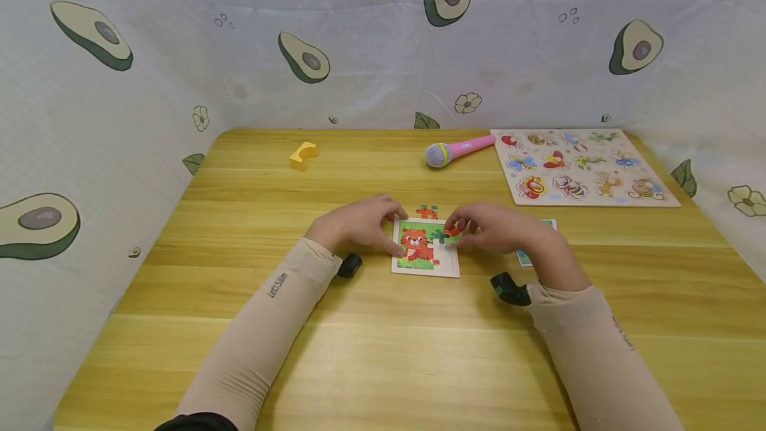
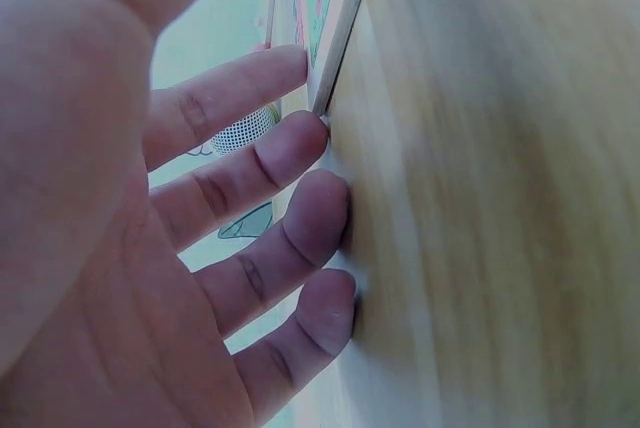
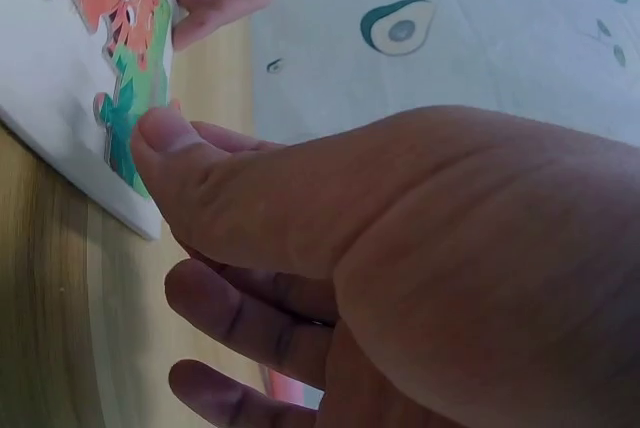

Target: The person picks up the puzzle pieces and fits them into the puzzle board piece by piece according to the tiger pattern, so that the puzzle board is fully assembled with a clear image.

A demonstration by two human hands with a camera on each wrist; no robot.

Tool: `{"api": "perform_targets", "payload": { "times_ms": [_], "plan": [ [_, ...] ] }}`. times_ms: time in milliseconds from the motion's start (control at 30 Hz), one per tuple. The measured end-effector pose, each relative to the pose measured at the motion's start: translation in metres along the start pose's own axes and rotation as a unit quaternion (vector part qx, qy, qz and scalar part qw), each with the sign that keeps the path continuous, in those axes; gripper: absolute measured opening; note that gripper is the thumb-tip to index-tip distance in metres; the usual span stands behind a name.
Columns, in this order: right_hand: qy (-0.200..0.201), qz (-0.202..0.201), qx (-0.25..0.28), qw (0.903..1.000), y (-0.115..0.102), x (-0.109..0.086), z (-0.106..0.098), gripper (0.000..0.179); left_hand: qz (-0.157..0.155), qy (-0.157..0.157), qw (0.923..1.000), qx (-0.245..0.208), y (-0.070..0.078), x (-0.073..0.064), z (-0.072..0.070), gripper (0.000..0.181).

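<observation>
A small tiger jigsaw board with a pale rim lies in the middle of the wooden table, its picture partly filled and its lower right area bare white. My left hand holds the board by its left side, thumb low and index finger at the far corner. In the left wrist view, fingertips rest by the board's edge. My right hand pinches an orange puzzle piece between thumb and fingers over the board's upper right; the thumb mostly hides it in the right wrist view. Another orange puzzle piece lies just beyond the board.
A blue-green card lies partly hidden under my right wrist. Farther back are a pink toy microphone, a large insect-picture board at the right, and a yellow arch block at the left. An avocado-print cloth stands behind the table.
</observation>
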State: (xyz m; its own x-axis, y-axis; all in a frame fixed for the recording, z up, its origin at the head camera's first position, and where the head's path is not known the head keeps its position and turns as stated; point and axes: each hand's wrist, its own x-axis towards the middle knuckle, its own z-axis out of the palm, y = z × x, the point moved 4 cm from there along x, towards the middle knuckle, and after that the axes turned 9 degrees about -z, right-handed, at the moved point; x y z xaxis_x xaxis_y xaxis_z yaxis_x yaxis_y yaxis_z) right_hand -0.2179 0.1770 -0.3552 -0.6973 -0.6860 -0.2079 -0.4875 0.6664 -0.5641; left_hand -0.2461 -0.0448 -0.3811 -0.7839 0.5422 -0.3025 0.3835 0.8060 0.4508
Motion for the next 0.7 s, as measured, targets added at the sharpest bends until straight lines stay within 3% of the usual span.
{"api": "perform_targets", "payload": {
  "times_ms": [300, 700],
  "plan": [
    [-0.066, -0.012, 0.020, 0.9975, -0.015, 0.001, 0.012, 0.023, 0.006, 0.004, 1.0000, 0.002, -0.001, -0.001, -0.001, 0.067],
    [-0.080, 0.001, 0.026, 0.9965, -0.018, 0.009, 0.023, 0.026, 0.008, 0.006, 0.9999, 0.002, -0.002, -0.001, 0.000, 0.066]
  ]
}}
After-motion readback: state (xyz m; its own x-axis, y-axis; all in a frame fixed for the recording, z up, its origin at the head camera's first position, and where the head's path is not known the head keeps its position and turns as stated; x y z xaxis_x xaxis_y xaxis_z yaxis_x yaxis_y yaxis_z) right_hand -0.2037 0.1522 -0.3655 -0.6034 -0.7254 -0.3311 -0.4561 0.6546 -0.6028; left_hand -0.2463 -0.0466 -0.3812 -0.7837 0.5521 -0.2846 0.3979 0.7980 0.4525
